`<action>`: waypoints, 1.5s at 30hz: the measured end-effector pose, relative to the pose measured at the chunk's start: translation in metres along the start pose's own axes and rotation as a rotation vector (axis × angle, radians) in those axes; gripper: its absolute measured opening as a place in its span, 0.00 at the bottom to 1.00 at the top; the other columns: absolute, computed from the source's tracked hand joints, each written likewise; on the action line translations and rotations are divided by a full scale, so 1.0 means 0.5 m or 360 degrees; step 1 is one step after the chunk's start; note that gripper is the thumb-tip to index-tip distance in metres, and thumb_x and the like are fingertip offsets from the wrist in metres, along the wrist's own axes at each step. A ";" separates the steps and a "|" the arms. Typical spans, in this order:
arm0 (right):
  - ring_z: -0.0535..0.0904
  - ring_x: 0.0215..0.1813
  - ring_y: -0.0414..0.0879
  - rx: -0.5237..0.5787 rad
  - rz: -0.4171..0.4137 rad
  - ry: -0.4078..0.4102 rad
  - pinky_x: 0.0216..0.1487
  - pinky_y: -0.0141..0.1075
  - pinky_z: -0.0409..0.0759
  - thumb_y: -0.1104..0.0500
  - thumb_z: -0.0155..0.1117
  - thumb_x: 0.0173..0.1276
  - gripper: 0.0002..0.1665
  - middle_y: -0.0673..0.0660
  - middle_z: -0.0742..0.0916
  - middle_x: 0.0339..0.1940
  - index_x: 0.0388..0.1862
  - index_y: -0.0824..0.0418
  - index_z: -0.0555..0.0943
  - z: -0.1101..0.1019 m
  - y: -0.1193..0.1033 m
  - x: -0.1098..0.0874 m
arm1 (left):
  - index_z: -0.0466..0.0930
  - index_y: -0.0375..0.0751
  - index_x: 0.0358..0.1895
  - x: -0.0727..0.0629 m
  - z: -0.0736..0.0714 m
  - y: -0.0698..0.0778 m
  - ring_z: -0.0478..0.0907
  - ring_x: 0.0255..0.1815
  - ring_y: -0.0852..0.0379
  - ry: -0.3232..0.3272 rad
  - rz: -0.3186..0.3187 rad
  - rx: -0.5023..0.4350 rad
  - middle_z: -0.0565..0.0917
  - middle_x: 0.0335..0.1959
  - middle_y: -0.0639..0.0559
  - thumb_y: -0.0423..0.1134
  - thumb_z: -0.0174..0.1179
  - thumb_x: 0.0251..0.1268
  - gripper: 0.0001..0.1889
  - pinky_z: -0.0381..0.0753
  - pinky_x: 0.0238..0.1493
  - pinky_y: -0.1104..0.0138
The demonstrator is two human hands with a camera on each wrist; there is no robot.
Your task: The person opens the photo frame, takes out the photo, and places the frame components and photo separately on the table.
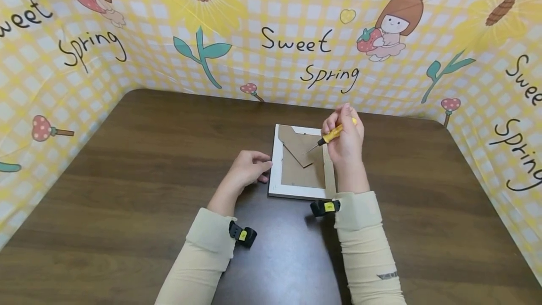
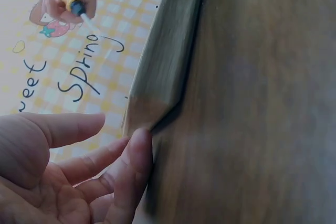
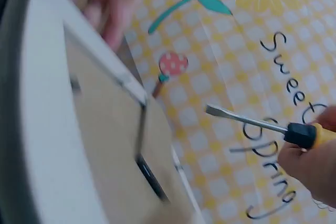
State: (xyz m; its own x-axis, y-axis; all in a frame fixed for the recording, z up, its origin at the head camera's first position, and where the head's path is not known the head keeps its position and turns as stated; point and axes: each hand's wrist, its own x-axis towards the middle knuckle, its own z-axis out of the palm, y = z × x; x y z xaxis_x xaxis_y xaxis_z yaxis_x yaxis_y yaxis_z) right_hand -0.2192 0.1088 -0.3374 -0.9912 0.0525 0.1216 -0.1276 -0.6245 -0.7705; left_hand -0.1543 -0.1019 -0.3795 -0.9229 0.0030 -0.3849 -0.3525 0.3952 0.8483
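Note:
A picture frame [image 1: 276, 168] lies back side up on the table, its white border surrounding a brown backing board [image 1: 302, 179] with a pointed stand flap [image 1: 301, 141]. My right hand [image 1: 349, 142] grips a flat-blade screwdriver [image 3: 299, 134] by its yellow handle, over the frame's right side. In the right wrist view the blade is raised clear of the board. At the frame's left edge is my left hand [image 1: 246, 169], thumb and fingers apart and loosely bent. The left wrist view has its fingertips [image 2: 139, 148] touching the frame's side near a corner.
The dark wooden table [image 1: 148, 192] extends around the frame on all sides. Behind it and along both sides hangs a yellow checked cloth [image 1: 271, 8] printed with flowers and lettering. Black wrist straps [image 1: 243, 234] sit at both cuffs.

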 end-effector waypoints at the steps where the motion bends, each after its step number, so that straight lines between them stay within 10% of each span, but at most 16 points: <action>1: 0.69 0.19 0.43 -0.0093 0.0031 0.0005 0.23 0.30 0.67 0.51 0.45 0.80 0.15 0.51 0.75 0.15 0.36 0.59 0.72 -0.004 -0.007 0.004 | 0.79 0.38 0.58 -0.002 -0.002 0.000 0.83 0.29 0.57 0.0001 -0.0004 0.0006 0.85 0.44 0.43 0.40 0.58 0.73 0.16 0.78 0.31 0.69; 9: 0.81 0.35 0.39 -0.1041 0.0481 0.0040 0.38 0.31 0.76 0.49 0.53 0.78 0.10 0.47 0.83 0.38 0.49 0.50 0.78 -0.047 -0.075 0.038 | 0.81 0.35 0.51 -0.027 -0.003 -0.013 0.85 0.27 0.58 -0.0042 -0.0012 -0.0015 0.86 0.36 0.44 0.38 0.62 0.69 0.12 0.79 0.29 0.70; 19: 0.76 0.49 0.46 -0.1907 0.0829 -0.0164 0.42 0.34 0.72 0.54 0.49 0.80 0.25 0.59 0.77 0.62 0.71 0.61 0.69 -0.091 -0.089 0.087 | 0.82 0.33 0.47 -0.041 0.009 -0.023 0.84 0.25 0.57 -0.0015 0.0021 -0.0025 0.85 0.33 0.43 0.34 0.64 0.66 0.10 0.82 0.32 0.69; 27: 0.78 0.54 0.54 -0.2152 0.0973 -0.0280 0.42 0.36 0.69 0.58 0.48 0.80 0.24 0.66 0.74 0.68 0.70 0.65 0.68 -0.108 -0.061 0.118 | 0.83 0.30 0.46 -0.039 0.012 -0.020 0.83 0.22 0.59 -0.0021 0.0018 -0.0125 0.87 0.34 0.42 0.30 0.64 0.64 0.09 0.84 0.33 0.68; 45: 0.83 0.26 0.39 -0.2200 0.1069 -0.0366 0.32 0.34 0.72 0.62 0.52 0.77 0.19 0.57 0.83 0.35 0.62 0.69 0.69 -0.104 -0.009 0.122 | 0.83 0.30 0.45 -0.019 0.005 -0.016 0.83 0.20 0.60 -0.0059 -0.0008 -0.0061 0.87 0.30 0.44 0.30 0.66 0.62 0.10 0.75 0.25 0.72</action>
State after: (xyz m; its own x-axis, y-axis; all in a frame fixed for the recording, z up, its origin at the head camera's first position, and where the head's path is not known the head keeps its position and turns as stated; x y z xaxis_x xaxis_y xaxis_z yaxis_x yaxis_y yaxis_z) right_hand -0.2809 0.1553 -0.3592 -0.8676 -0.1298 -0.4800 0.2614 0.7021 -0.6624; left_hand -0.1424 -0.1026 -0.3836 -0.9150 0.0356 -0.4018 -0.3634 0.3599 0.8593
